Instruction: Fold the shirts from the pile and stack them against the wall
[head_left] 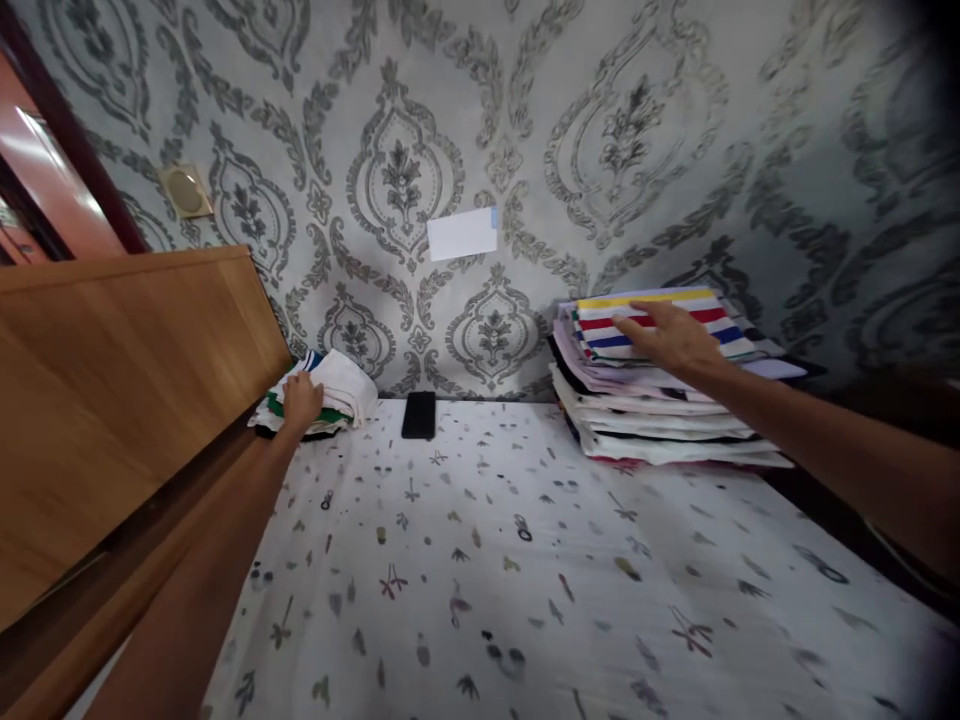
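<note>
Striped cloth (600,338) tops the tall clothes stack (660,425) on the sheet (465,520); my right hand (670,338) lies open over it; my left hand (301,400) curls over the smaller pile (350,385), grip unclear; a sideways push could topple the uneven clothes stack

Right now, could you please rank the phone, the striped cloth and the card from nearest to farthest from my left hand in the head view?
1. Phone: right of the left hand, on the sheet.
2. Card: on the wall, above and right of the phone.
3. Striped cloth: far right, atop the stack, under the right hand.
</note>
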